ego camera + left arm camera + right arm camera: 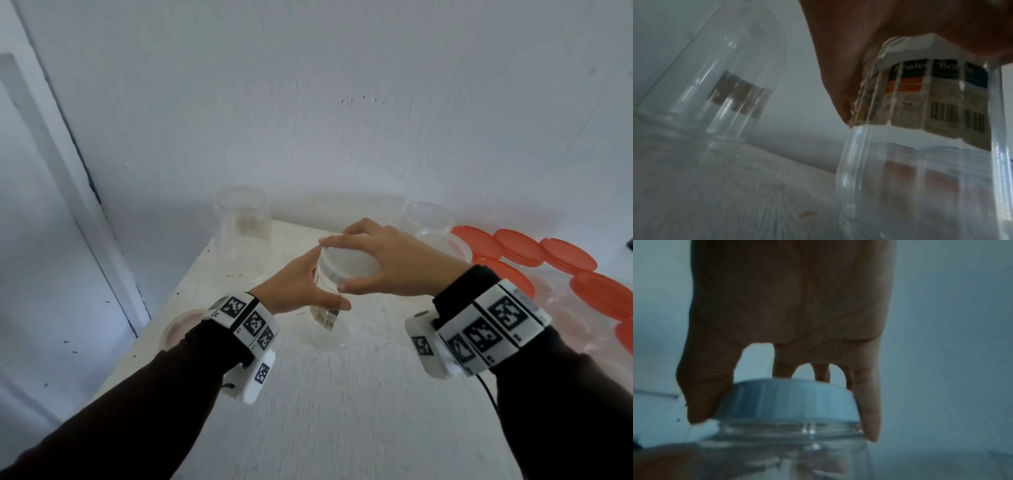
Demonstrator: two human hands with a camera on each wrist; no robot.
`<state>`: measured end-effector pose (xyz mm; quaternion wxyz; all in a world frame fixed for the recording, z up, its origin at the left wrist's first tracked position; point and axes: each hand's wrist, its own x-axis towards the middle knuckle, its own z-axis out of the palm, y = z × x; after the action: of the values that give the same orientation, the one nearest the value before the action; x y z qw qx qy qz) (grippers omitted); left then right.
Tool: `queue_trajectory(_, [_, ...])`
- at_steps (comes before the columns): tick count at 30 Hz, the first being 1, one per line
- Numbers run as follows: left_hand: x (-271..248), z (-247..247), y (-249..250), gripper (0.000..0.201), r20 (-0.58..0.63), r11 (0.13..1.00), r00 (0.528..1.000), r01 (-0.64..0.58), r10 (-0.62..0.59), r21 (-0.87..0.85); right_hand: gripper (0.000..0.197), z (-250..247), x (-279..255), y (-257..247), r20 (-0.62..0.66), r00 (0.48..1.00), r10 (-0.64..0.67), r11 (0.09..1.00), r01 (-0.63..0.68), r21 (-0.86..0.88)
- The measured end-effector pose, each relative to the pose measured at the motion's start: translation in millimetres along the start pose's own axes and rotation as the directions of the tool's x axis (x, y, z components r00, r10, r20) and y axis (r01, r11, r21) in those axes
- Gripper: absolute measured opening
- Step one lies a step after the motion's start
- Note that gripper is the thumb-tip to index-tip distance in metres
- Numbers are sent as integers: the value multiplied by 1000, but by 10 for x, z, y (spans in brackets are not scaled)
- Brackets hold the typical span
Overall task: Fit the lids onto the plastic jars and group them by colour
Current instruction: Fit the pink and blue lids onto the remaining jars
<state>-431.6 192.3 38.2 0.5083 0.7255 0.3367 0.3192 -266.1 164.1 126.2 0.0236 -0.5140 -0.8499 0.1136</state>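
Left hand (294, 287) wrapped round the clear jar (920, 146), right hand (387, 260) clasping the white lid (787, 400) by its rim — best kept level, turned gently until seated — no forcing.

Between the hands, the clear, glossy plastic jar (325, 308) carries a matt printed paper label (925, 100) and a translucent white plastic lid (349, 263) with a ribbed rim. Right of the right hand, smooth orange-red plastic lids (520, 248) shine softly. The off-white tabletop (342, 411) looks matt and scuffed.
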Motion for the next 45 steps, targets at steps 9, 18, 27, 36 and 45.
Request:
queue_trajectory(9, [-273,-563,303,49,-107,941,988,-66,107,333,96,213,-34,42,-63,997,-32,999,31,-29])
queue_trajectory(18, [-67,-1187,99,59,-368,660,840,16,398,751,89,324,353,186,-195,981,-18,1000,14,-21])
queue_trajectory(27, [28,-1291,-196,79,-417,722,898,198,138,663,82,311,973,435,-305,949,81,987,-118,-106])
queue_trajectory(36, [57,-1303,-267,85,-416,734,888,146,199,663,80,256,1482,621,-349,928,130,981,-171,-89])
queue_trajectory(45, [70,-1302,-274,90,-442,759,871,136,215,637,79,213,1752,734,-361,922,143,974,-196,-115])
